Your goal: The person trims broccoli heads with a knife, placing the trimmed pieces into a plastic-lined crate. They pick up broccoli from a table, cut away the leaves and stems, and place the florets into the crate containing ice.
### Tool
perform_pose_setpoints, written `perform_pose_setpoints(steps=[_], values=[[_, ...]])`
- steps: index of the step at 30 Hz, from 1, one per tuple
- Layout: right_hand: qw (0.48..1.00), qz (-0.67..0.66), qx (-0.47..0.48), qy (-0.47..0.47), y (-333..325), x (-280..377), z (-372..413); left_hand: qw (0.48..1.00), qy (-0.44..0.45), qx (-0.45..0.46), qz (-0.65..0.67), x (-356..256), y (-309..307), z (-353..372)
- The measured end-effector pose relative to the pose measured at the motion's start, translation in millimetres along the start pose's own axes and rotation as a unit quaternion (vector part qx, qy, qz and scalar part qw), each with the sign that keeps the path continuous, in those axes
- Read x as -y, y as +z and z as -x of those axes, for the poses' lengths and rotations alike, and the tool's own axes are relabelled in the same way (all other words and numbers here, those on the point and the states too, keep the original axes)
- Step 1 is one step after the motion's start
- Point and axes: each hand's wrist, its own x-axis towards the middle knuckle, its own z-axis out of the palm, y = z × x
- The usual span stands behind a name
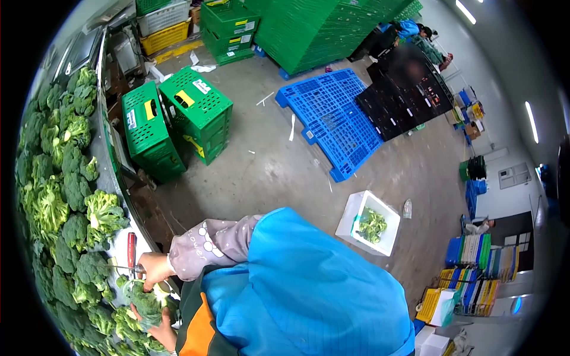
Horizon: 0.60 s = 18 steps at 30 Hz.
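Observation:
My right hand (155,270), below a grey printed sleeve, is closed around a knife (122,267) whose thin blade points out over the broccoli. My left hand (163,330) grips a broccoli head (145,304) near the edge of the work table, its fingers around the side. The pale stem faces my right hand. Beside the knife lies a tool with a red handle (131,248) on the table. Many more broccoli heads (74,190) cover the table (119,204) beyond and beside my hands.
On the floor stand green crates (196,107), a blue pallet (338,113), stacked black crates (407,89) and a white foam box (386,237) holding green trimmings. Wrapped green crates (314,35) rise at the back. Other people (409,29) are near the black crates.

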Motion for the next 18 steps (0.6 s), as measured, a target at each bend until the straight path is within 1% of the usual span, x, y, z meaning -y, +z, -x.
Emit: perform_pose_setpoints(steps=[2,3,6,7,8,11,14,15,18], values=[[0.987,0.101,-0.059,-0.111,-1.5,-2.8,5.3,0.999,-0.014,0.014,0.031,2.6,1.3,-1.6],[0.984,0.134,-0.063,-0.096,-5.8,11.7,19.2,0.995,-0.051,0.03,0.075,-15.5,6.9,3.0],[0.951,0.239,-0.144,-0.136,2.0,4.1,24.2,0.992,-0.032,0.005,0.122,-24.1,19.1,9.4],[0.944,0.243,-0.15,-0.163,2.0,3.6,27.8,0.99,-0.049,0.014,0.134,-14.7,15.7,7.1],[0.942,0.249,-0.156,-0.162,2.3,3.7,29.5,0.987,-0.065,0.023,0.146,3.1,8.4,0.8],[0.938,0.265,-0.161,-0.155,3.4,3.3,31.5,0.982,-0.094,0.027,0.161,28.9,-1.0,-9.5],[0.944,0.262,-0.145,-0.136,2.4,6.8,30.2,0.992,-0.002,-0.004,0.123,43.6,-0.1,-10.4],[0.94,0.273,-0.144,-0.146,4.6,5.2,27.3,0.992,0.006,-0.002,0.123,37.0,1.0,-8.3],[0.943,0.258,-0.101,-0.187,11.7,-0.1,18.7,0.987,-0.042,-0.033,0.154,21.4,2.6,9.1]])
